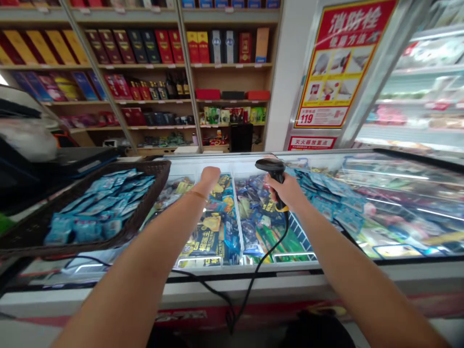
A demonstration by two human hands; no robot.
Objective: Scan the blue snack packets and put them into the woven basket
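My right hand [284, 191] is wrapped round the grip of a black barcode scanner [271, 166], held upright above a glass-topped chest freezer [253, 155]. From the scanner's handle a black cable [266, 256] loops down over the freezer's front edge. My left hand [210, 175] reaches out over the freezer with its fingers curled under; whatever they may hold is hidden. Beneath both hands, bagged frozen goods [208, 237] lie in compartments. Just right of my right hand is a heap of light-blue packets [329, 191].
A dark woven basket [159, 186] full of blue packets [108, 198] stands at the left, beside blurred dark equipment [72, 157]. Behind the freezer rise shelves [145, 66] of boxes and bottles. A red poster [346, 63] hangs at the right, near a lit display cooler [420, 96].
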